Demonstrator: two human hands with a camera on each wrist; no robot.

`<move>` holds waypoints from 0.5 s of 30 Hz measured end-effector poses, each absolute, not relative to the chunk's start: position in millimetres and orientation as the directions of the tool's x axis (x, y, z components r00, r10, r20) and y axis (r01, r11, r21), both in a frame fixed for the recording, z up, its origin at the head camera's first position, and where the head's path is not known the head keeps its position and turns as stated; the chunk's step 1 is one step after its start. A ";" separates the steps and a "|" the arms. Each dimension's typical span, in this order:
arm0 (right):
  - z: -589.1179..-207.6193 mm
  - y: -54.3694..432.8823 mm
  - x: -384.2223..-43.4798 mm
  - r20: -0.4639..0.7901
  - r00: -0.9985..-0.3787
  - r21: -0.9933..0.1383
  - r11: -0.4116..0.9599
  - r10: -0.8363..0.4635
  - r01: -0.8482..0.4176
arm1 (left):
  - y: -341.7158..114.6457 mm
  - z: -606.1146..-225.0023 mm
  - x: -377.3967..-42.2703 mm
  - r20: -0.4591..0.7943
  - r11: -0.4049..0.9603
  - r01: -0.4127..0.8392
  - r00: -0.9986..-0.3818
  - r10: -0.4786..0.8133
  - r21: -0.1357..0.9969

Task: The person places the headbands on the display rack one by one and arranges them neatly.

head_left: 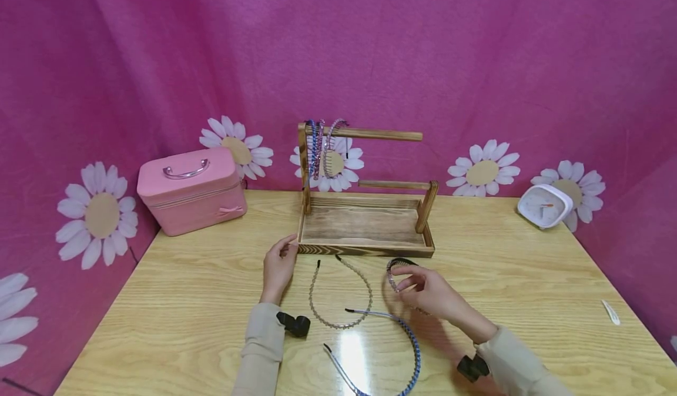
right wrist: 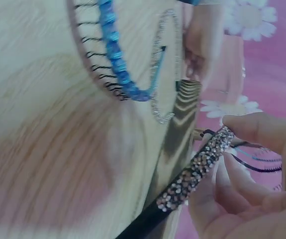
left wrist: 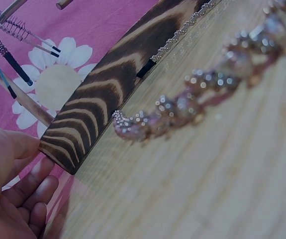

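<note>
My right hand (head_left: 428, 293) pinches a black headband (head_left: 392, 275) studded with small pinkish rhinestones (right wrist: 200, 167) between thumb and fingers, above the table in front of the wooden rack. My left hand (head_left: 279, 267) has its thumb and fingertips at the front left corner of the rack's tray (head_left: 365, 250), fingers loosely bent. Between the hands lies a thin beaded headband (head_left: 341, 326), its ends toward the tray. Nearer me rests a blue braided headband (head_left: 416, 349). Several headbands (head_left: 328, 149) hang at the left end of the rack's upper bar (head_left: 386, 134).
A lower wooden bar (head_left: 394, 184) runs leftward from the right post. At the back left stands a pink case (head_left: 193, 193) with a metal handle. A white clock (head_left: 545, 206) sits at the back right, and a white hair clip (head_left: 610, 312) lies near the right edge.
</note>
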State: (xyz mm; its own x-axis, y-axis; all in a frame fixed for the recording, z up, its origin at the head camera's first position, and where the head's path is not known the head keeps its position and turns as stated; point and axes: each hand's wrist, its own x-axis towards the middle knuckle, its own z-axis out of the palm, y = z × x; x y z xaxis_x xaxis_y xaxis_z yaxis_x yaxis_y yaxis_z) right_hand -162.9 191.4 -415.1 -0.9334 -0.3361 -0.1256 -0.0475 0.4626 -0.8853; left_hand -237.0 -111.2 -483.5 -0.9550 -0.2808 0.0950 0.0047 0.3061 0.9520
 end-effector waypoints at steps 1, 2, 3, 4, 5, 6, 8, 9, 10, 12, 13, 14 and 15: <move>-412.6 193.3 -161.6 -0.134 -0.934 -0.889 0.456 -0.330 -0.033 | -111.2 -483.6 -236.8 0.094 0.305 0.004 -0.955 -0.281 0.952; -410.2 195.7 -160.4 -0.140 -0.935 -0.893 0.450 -0.327 -0.023 | -111.1 -483.6 -236.7 0.093 0.304 0.003 -0.955 -0.281 0.953; -407.5 198.0 -159.1 -0.145 -0.936 -0.895 0.445 -0.320 -0.014 | -111.1 -483.8 -236.9 0.096 0.306 0.005 -0.955 -0.281 0.952; -404.9 200.6 -157.8 -0.149 -0.938 -0.899 0.438 -0.313 -0.004 | -110.8 -483.8 -236.8 0.096 0.305 0.005 -0.954 -0.283 0.952; -402.3 203.5 -156.5 -0.150 -0.939 -0.903 0.429 -0.309 0.003 | -110.7 -483.8 -236.7 0.095 0.304 0.004 -0.954 -0.283 0.953; -399.8 206.6 -155.3 -0.154 -0.940 -0.908 0.419 -0.304 0.013 | -110.6 -483.6 -236.6 0.094 0.302 0.004 -0.954 -0.283 0.953; -395.3 213.2 -153.3 -0.157 -0.941 -0.919 0.393 -0.299 0.029 | -110.4 -483.1 -236.7 0.096 0.302 0.006 -0.954 -0.283 0.953; -393.2 216.5 -152.4 -0.160 -0.942 -0.926 0.376 -0.295 0.039 | -110.4 -482.9 -236.8 0.094 0.300 0.005 -0.954 -0.283 0.954; -391.5 219.8 -151.7 -0.159 -0.942 -0.933 0.356 -0.295 0.046 | -110.6 -482.5 -236.6 0.090 0.299 0.001 -0.955 -0.283 0.954; -388.7 226.6 -150.4 -0.163 -0.943 -0.946 0.317 -0.290 0.066 | -110.9 -482.1 -236.7 0.091 0.302 0.002 -0.955 -0.282 0.953; -387.9 230.1 -149.8 -0.164 -0.943 -0.954 0.290 -0.288 0.077 | -111.1 -482.0 -236.5 0.091 0.305 0.002 -0.956 -0.280 0.952; -387.7 233.7 -149.3 -0.160 -0.944 -0.964 0.253 -0.288 0.086 | -111.2 -481.8 -236.3 0.092 0.307 0.002 -0.956 -0.278 0.952; -387.8 237.7 -148.8 -0.154 -0.944 -0.973 0.211 -0.293 0.093 | -111.4 -481.8 -236.2 0.089 0.306 0.000 -0.957 -0.278 0.952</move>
